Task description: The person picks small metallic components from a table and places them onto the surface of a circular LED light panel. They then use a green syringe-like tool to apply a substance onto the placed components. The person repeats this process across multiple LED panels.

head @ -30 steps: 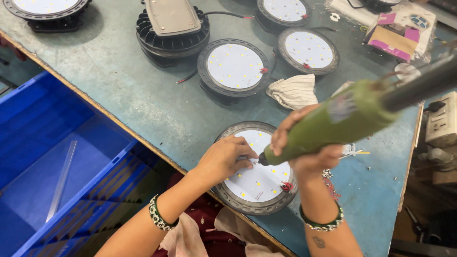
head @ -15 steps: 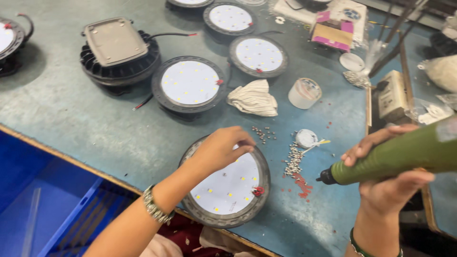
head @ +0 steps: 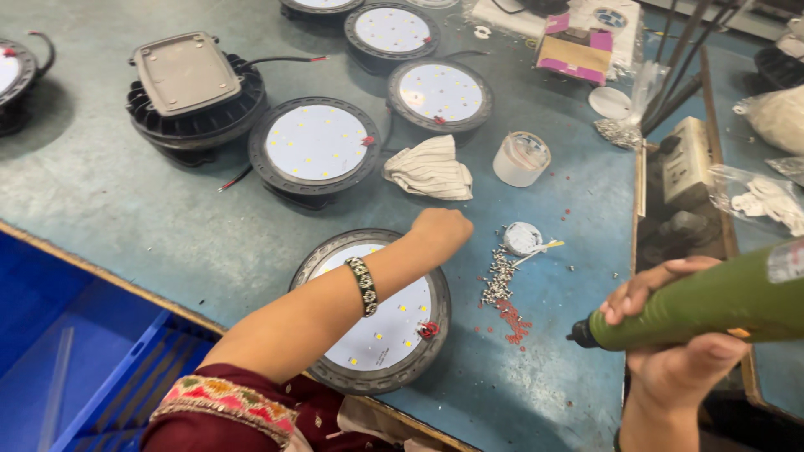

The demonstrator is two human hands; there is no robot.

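Observation:
A round lamp (head: 394, 335) with a white board of small lights lies at the table's near edge. My left hand (head: 441, 229) reaches over its far rim with fingers curled, close to a pile of small screws (head: 499, 280); whether it holds anything is hidden. My right hand (head: 670, 343) grips a green electric screwdriver (head: 712, 305) off to the right, its tip pointing left, well apart from the lamp.
More round lamps (head: 314, 144) (head: 440, 94) and a black finned housing (head: 194, 92) stand behind. A folded cloth (head: 431, 167), a small clear cup (head: 521, 157), red bits (head: 511, 322) and a power box (head: 685, 163) lie nearby. A blue crate (head: 75, 368) sits below the table edge.
My right hand has pulled the screwdriver off the lamp and away to the right. My left hand has slid from the lamp's face toward the screws.

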